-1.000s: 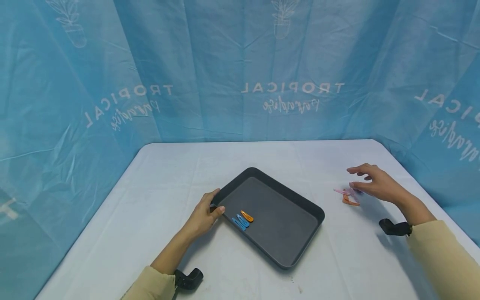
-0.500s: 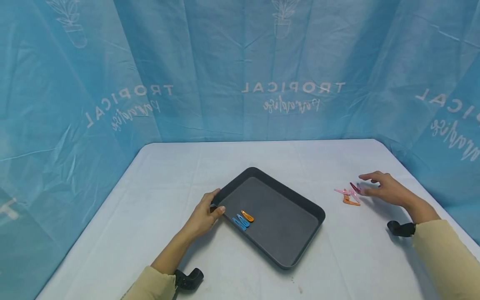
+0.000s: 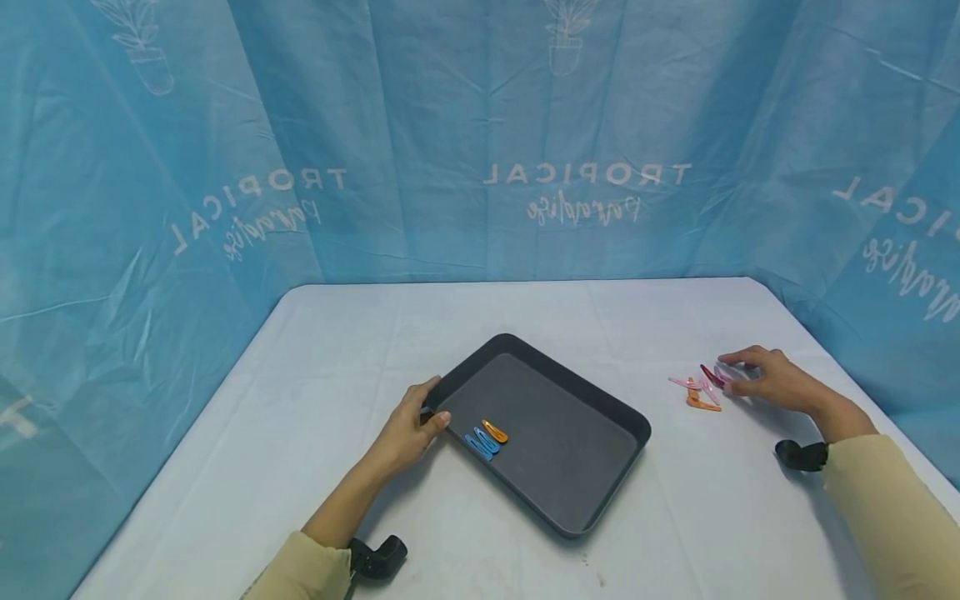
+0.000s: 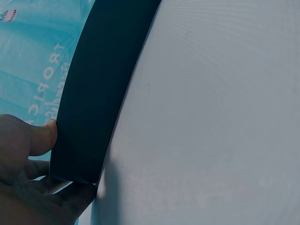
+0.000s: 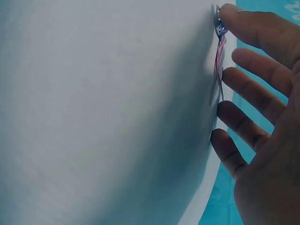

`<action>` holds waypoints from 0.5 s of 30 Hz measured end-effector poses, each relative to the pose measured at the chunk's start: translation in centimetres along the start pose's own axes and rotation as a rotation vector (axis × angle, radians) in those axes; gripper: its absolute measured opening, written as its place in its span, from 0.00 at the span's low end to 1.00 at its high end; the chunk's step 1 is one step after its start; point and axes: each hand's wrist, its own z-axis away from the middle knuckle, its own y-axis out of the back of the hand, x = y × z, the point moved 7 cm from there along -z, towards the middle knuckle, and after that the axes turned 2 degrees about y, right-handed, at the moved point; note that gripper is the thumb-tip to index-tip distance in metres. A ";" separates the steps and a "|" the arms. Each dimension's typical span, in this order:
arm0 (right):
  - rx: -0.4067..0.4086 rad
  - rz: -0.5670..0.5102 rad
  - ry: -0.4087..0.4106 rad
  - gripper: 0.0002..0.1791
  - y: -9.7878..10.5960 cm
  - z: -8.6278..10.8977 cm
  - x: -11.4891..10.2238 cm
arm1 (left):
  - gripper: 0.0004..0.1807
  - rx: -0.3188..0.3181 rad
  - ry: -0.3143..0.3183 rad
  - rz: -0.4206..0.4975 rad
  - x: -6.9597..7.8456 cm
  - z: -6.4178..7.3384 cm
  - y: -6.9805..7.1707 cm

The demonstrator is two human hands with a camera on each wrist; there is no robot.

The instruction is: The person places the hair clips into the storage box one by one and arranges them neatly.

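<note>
My left hand (image 3: pixel 405 433) grips the left corner of a dark grey baking tray (image 3: pixel 570 375), thumb over the rim and fingers beneath. In the left wrist view the thumb presses against the tray's wall (image 4: pixel 93 103). Inside the tray lie two blue snap hair clips (image 3: pixel 482 442) and an orange hair clip (image 3: pixel 495 431). At the right, my right hand (image 3: pixel 772 379) reaches to a small heap of hair clips, thumb and forefinger apart. Nearest its fingertips are a dark red clip (image 3: pixel 711 376) and a purple one; pink clips (image 3: pixel 684 383) and orange clips (image 3: pixel 702 406) lie beside them.
A white cloth covers the table (image 3: pixel 360 350). Blue printed curtains (image 3: pixel 480 150) hang behind it and along both sides. A black camera mount sits at each wrist, the left one (image 3: pixel 378 558) close over the cloth.
My right hand has shifted right and slightly toward the clips, uncovering the dark red clip. The thumb and forefinger have come a little closer together. The left hand and tray stay put.
</note>
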 end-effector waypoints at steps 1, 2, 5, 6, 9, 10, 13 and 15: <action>0.001 0.002 0.000 0.36 0.0 0.0 0.0 | 0.34 0.000 0.001 0.001 0.0 0.0 0.0; 0.003 0.005 0.001 0.37 0.0 -0.1 0.0 | 0.34 -0.001 0.001 0.004 0.0 0.0 0.0; 0.004 0.014 -0.002 0.37 0.0 -0.3 0.1 | 0.34 -0.003 0.001 0.002 0.0 0.0 0.0; 0.005 0.017 -0.001 0.37 0.0 -0.3 0.2 | 0.34 -0.004 0.001 0.003 0.0 0.0 0.0; 0.004 0.024 -0.003 0.37 -0.1 -0.5 0.2 | 0.34 -0.001 0.001 0.000 0.0 0.0 0.0; 0.004 0.022 -0.005 0.37 -0.1 -0.6 0.3 | 0.34 0.000 -0.001 -0.003 0.1 0.0 0.0; 0.004 0.023 -0.012 0.38 -0.2 -0.7 0.3 | 0.34 0.003 -0.004 -0.007 0.1 0.0 0.0; 0.006 0.023 -0.015 0.38 -0.2 -0.7 0.4 | 0.34 0.000 -0.002 -0.005 0.1 0.0 0.0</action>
